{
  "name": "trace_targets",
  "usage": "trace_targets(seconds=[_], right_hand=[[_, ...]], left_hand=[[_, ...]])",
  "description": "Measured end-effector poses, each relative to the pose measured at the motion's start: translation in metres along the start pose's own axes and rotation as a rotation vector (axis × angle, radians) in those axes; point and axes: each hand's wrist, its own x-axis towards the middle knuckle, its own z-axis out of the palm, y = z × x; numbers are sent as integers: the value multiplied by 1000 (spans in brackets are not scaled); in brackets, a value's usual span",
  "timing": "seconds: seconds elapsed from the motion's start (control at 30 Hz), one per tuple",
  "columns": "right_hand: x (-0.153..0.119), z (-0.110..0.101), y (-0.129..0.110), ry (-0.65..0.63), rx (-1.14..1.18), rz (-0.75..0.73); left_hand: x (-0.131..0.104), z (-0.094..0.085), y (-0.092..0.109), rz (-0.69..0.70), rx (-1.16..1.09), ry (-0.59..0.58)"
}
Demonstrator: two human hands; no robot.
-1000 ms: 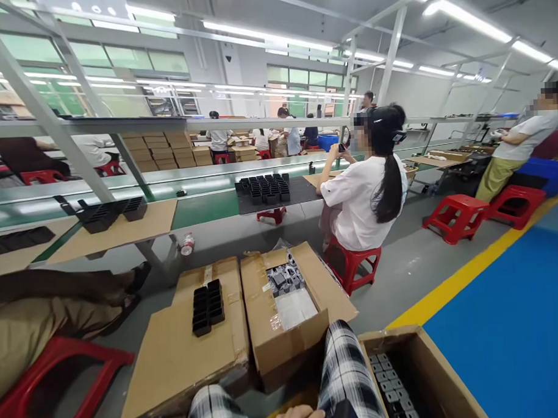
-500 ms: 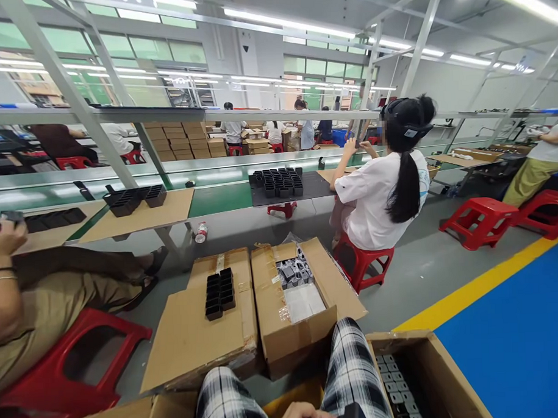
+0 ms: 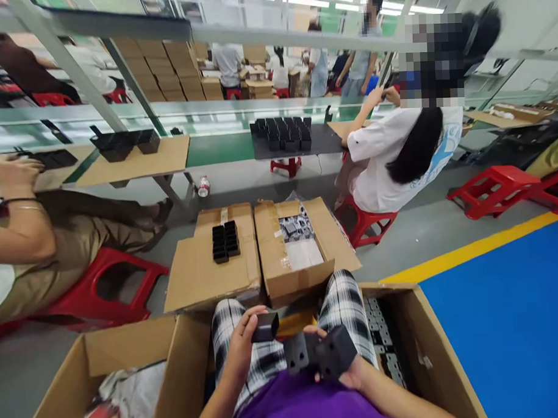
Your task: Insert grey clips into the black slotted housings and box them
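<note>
We cannot see our palms: our left hand (image 3: 240,347) wraps a small black block (image 3: 265,326) whose lower face is covered by the fingers, and our right hand (image 3: 346,374) sits mostly behind the black part (image 3: 321,352) it holds, only fingertips showing. Both forearms run off the bottom edge. Our checked trouser leg (image 3: 344,313) covers part of the grey pieces in the open carton (image 3: 430,344) at right. The carton (image 3: 96,361) at lower left is cut by the bottom edge, its crumpled contents too blurred to identify. At the left edge a seated person's arm (image 3: 18,230) is cropped.
</note>
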Motion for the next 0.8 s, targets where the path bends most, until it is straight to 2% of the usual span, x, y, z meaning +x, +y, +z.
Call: trace_targets(seconds=[0.07, 0.13, 0.23, 0.33, 0.4, 0.47, 0.57, 0.6, 0.7, 0.8], right_hand=[[-4, 1, -5, 130, 187, -2], [-4, 4, -18, 203, 238, -27], [1, 8, -42, 269, 248, -73], [6, 11, -65, 258, 142, -120], [6, 14, -81, 210, -51, -167], [2, 18, -97, 123, -299, -199], [-8, 29, -120, -25, -771, -269], [-11, 35, -125, -54, -947, -298], [-17, 55, -136, -64, -1408, -364], [-15, 71, -138, -58, -1690, -377]], left_hand=[[-7, 1, -13, -217, -84, -22], [-18, 3, -29, -345, -114, -84], [-30, 8, -43, -398, -110, -109], [-26, 16, -36, -379, -104, -164], [-18, 23, -20, -350, -118, -250], [-10, 30, -2, -355, -167, -411], [-2, 43, 16, -489, -287, -710], [-1, 48, 18, -550, -324, -770], [-2, 62, 17, -670, -369, -810], [-7, 73, 8, -728, -341, -790]])
